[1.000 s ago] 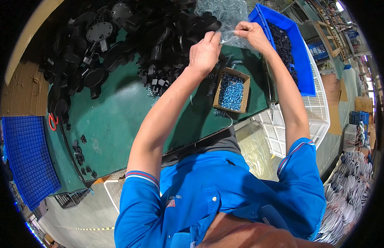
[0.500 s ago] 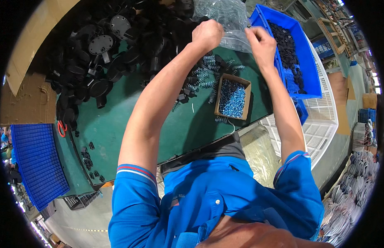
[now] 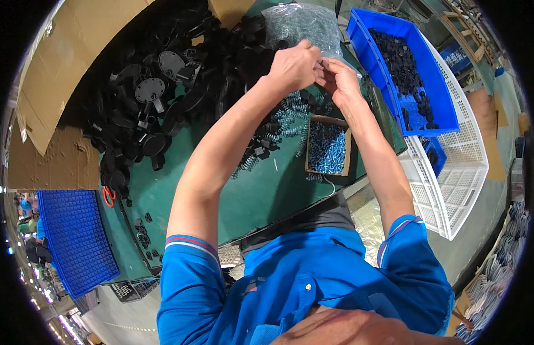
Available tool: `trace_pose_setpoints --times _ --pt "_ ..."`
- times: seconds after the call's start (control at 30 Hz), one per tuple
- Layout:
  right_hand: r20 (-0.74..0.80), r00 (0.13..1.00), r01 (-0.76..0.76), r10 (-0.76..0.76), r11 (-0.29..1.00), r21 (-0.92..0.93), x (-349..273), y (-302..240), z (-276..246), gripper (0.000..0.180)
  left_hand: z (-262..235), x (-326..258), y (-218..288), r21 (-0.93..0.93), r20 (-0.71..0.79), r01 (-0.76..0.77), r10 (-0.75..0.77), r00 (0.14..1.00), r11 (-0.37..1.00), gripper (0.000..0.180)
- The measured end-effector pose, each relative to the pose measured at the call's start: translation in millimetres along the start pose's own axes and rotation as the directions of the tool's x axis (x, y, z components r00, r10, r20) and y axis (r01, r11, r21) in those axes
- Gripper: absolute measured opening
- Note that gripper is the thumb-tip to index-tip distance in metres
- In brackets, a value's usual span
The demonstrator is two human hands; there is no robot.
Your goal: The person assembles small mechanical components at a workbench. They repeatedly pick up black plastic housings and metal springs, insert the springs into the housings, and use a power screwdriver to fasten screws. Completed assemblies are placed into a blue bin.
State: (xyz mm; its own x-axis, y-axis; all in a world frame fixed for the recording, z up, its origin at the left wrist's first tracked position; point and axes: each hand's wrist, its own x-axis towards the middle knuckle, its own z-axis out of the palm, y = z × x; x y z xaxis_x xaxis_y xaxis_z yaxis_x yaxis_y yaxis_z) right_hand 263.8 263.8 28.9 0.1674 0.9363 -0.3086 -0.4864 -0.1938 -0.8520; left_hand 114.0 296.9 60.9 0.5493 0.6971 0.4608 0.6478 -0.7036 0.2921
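Note:
My left hand [image 3: 294, 67] and my right hand [image 3: 342, 80] meet over the far part of the green table, fingertips together. Both are closed in a pinch. Whatever sits between the fingers is too small and too covered to name. Just beyond them lies a clear plastic bag [image 3: 304, 24]. Loose coil springs [image 3: 290, 122] are spread on the table below my hands. A small cardboard box [image 3: 309, 150] of bluish metal screws [image 3: 327, 148] stands near my right forearm. To the left is a large heap of black plastic parts [image 3: 150, 90] with round plates and short stems.
A blue bin [image 3: 460, 118] of small black pieces [image 3: 400, 63] stands at the right, by a white perforated crate [image 3: 460, 195]. Red-handled scissors [image 3: 109, 196] and a blue ribbed tray [image 3: 77, 238] are at the left. Cardboard [image 3: 54, 155] borders the heap. Small black parts [image 3: 141, 233] lie near the table's left edge.
My right hand has come left, from beside the blue bin to my left hand, and their fingertips now meet. The whole view has shifted slightly.

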Motion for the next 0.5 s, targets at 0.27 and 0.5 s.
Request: trace_pose_setpoints --times 0.27,0.5 --pt "0.166 0.973 0.232 -0.163 0.705 -0.67 13 17 -40 0.017 26 12 -2 0.179 0.172 0.062 -0.094 0.981 0.982 0.014" --pt "0.185 0.975 -0.066 0.119 0.961 -0.269 -13 9 -22 0.028 27 20 -20 -0.121 0.225 0.325 -0.293 0.929 0.938 0.012"
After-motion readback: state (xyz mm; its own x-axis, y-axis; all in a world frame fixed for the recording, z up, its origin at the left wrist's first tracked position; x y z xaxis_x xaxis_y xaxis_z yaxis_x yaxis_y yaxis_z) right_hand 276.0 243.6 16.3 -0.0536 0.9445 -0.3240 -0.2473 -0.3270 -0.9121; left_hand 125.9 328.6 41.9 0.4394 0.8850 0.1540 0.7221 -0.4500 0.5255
